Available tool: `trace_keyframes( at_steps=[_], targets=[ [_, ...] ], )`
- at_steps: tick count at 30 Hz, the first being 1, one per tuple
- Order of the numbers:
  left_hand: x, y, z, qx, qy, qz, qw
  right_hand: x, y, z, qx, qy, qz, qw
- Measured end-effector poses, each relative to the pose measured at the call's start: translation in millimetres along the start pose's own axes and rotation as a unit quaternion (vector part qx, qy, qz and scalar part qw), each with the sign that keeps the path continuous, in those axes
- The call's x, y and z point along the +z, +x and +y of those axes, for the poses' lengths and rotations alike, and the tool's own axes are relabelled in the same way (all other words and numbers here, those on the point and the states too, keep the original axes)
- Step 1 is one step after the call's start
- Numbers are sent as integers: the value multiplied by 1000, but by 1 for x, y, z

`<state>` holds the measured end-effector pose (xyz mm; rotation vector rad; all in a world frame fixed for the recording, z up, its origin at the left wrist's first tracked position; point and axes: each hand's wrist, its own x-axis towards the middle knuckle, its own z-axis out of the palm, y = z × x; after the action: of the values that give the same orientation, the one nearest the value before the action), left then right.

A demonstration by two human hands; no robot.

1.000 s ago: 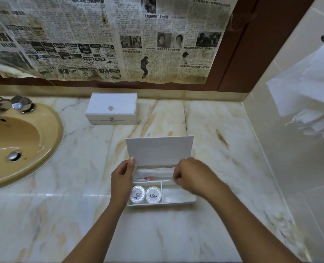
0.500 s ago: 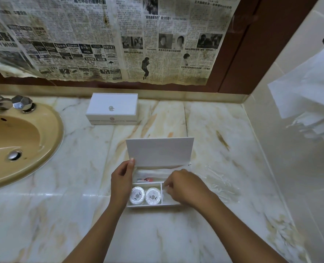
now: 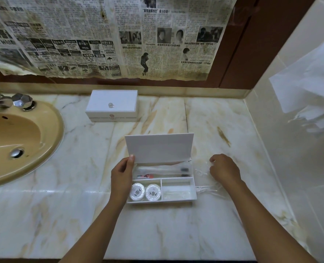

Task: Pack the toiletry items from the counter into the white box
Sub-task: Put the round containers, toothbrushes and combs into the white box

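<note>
Marble tabletop [image 3: 157, 228] carries the open white plastic box [image 3: 162, 199]. The left hand [image 3: 121, 176] grips its left wall and lid; the right hand [image 3: 224, 170], fingers curled, rests on clear plastic wrappers [image 3: 204, 179] just right of it. Farther back sits a closed white box [image 3: 111, 106].

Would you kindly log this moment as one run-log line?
left hand: holding white box lid open | right hand: on clear plastic packet beside box | two round soaps: front-left compartment
</note>
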<state>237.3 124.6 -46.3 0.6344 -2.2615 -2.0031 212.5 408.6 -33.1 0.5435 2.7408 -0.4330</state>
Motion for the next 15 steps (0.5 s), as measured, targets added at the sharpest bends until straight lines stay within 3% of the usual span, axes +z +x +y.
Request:
trace_keyframes(
  at_steps=[9, 15],
  targets=[
    [-1, 1, -3, 0, 5, -2, 1000, -7, -4, -5, 10, 51, 54, 997],
    [-1, 2, -4, 2, 1, -1, 1000, -42, -17, -23, -66, 203, 55, 975]
  ],
)
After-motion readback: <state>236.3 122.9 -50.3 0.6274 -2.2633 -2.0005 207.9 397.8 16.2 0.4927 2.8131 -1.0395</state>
